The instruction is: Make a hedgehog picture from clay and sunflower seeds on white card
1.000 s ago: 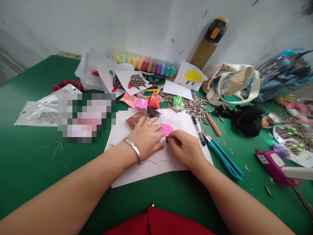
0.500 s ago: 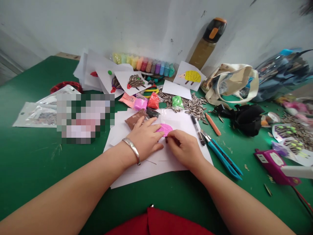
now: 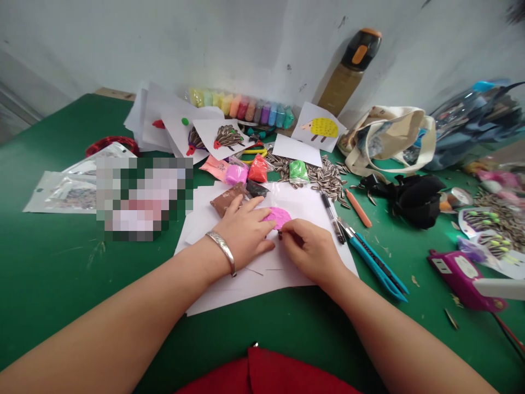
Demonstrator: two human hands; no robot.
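Resting: left hand (image 3: 246,227), flat, fingers spread, tips on the left edge of the pink clay (image 3: 279,216); bracelet (image 3: 223,250) on its wrist.
Curled: right hand (image 3: 309,246), fingers bent in, tips gathered at the clay's near edge by a dark bit (image 3: 280,235); can't tell from where I stand whether it's pinched.
Clay spot: on the paper (image 3: 221,293), between both hands, partly covered.
Pouches: brown pouch (image 3: 226,199) near left fingers, black pouch (image 3: 257,189) beside it; red pouch (image 3: 258,168) and green pouch (image 3: 298,171) farther back.
Right side: pen (image 3: 332,216), cutter (image 3: 377,265) just beside, orange stick (image 3: 359,208) near.
Behind: seeds (image 3: 328,183), hedgehog card (image 3: 323,127), bottle (image 3: 342,82) by the wall (image 3: 246,44).
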